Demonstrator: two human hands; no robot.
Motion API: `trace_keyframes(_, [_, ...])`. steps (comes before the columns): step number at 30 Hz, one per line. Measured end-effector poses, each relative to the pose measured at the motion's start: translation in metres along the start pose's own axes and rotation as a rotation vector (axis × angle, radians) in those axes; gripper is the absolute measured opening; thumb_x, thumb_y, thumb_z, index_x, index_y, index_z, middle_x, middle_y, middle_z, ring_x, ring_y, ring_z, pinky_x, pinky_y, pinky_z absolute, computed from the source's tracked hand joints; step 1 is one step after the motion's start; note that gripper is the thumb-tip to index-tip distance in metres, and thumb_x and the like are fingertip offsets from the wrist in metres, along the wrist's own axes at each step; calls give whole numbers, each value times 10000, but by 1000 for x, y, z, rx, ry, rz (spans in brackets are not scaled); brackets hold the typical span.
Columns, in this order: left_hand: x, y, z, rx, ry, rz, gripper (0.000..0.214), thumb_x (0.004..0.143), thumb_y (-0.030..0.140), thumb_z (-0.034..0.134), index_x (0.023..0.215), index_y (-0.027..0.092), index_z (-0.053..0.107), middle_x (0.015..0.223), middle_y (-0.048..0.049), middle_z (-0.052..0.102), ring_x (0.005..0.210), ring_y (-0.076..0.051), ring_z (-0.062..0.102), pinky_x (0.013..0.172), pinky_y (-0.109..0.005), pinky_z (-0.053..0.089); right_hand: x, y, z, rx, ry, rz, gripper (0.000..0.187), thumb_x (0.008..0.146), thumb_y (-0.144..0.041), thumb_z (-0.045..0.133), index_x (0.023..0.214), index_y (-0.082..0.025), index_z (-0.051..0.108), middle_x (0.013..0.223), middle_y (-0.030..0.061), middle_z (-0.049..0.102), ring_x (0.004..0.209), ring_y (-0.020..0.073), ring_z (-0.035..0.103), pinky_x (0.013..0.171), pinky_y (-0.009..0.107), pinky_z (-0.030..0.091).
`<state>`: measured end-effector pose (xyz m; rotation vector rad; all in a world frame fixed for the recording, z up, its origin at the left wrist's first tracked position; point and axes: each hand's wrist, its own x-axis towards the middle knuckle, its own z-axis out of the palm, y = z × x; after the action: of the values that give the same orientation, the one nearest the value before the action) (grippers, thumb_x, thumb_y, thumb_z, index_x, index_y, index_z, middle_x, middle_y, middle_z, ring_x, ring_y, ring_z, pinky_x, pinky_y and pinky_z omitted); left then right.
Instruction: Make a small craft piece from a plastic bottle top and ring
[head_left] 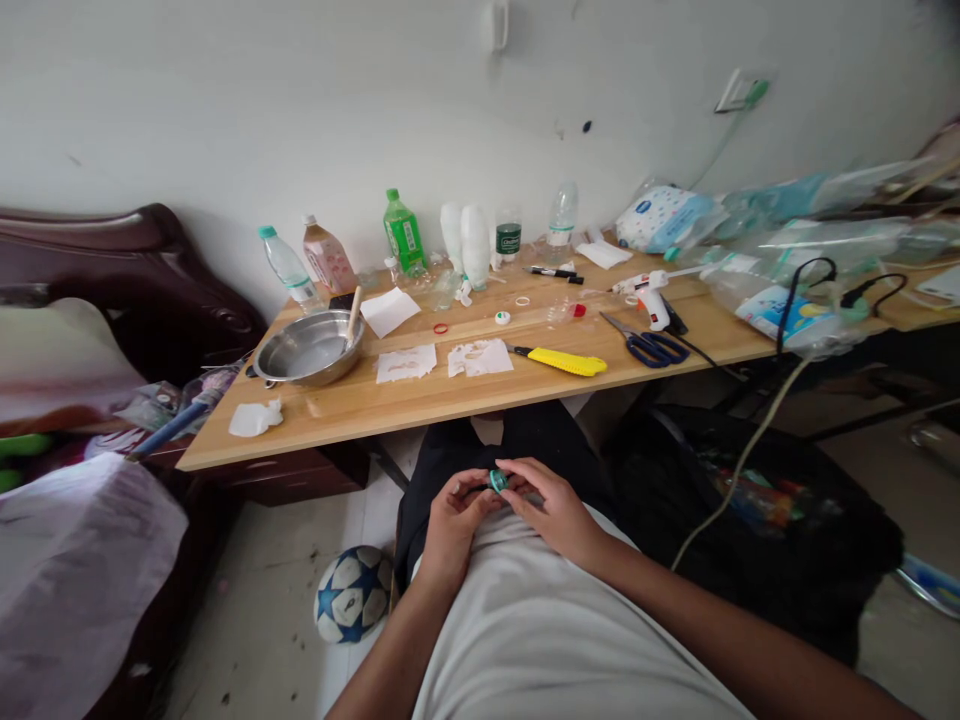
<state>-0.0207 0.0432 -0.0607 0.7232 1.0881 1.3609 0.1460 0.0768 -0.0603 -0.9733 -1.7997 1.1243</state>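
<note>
A small teal bottle cap [498,481] is pinched between the fingertips of both hands, just above my lap. My left hand [459,505] grips it from the left side. On the other side, my right hand [549,505] has its thumb and fingers closed on the same cap. The fingers cover part of the cap's edge. In front of the hands runs the near edge of the wooden table [352,425]. A yellow utility knife [566,361] lies close to that edge, beside two torn pieces of white paper [480,358].
A steel bowl [300,350] with a brush handle stands on the left. Along the back are a green bottle [405,232] and white upside-down bottles [474,245]. Scissors [646,342], a glue gun [654,300] and plastic bottles are at the right. A ball [352,594] rests on the floor.
</note>
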Motion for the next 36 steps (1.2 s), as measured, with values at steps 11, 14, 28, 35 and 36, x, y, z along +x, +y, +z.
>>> trace_keyframes(11, [-3,7,1,170,-68,-3,344,712,326,819,1010,162,767,1048,-103,781,970,-267,723,903,-369,552,1,7,-1,36,-84,-13,354,908,-229,569,1260,-216,607,1224,90,595,1069,182,647,933,333,554])
trace_keyframes(14, [-4,5,0,237,-55,-7,288,732,295,780,992,169,773,1013,-87,790,945,-256,725,866,-351,560,1,8,-3,58,-119,16,330,900,-224,572,1225,-205,623,1157,82,606,1059,183,655,925,336,558])
trace_keyframes(28, [2,-7,-3,447,-101,-63,130,683,141,733,803,191,739,834,-27,779,815,-206,710,768,-301,530,-5,29,-2,7,-173,164,239,730,-172,690,938,-204,578,893,35,673,809,183,685,768,350,583])
trace_keyframes(35, [3,-7,-4,433,-130,-73,114,702,160,739,811,184,714,827,-35,770,811,-208,718,764,-310,542,-3,24,2,-105,-138,148,261,667,-116,697,871,-208,561,842,16,645,747,182,663,702,337,571])
trace_keyframes(36, [3,-7,-4,431,-127,-73,111,700,164,747,802,183,706,811,-34,764,795,-206,715,754,-310,542,-3,22,2,-113,-137,140,261,666,-109,694,872,-208,567,845,16,643,746,182,662,699,336,572])
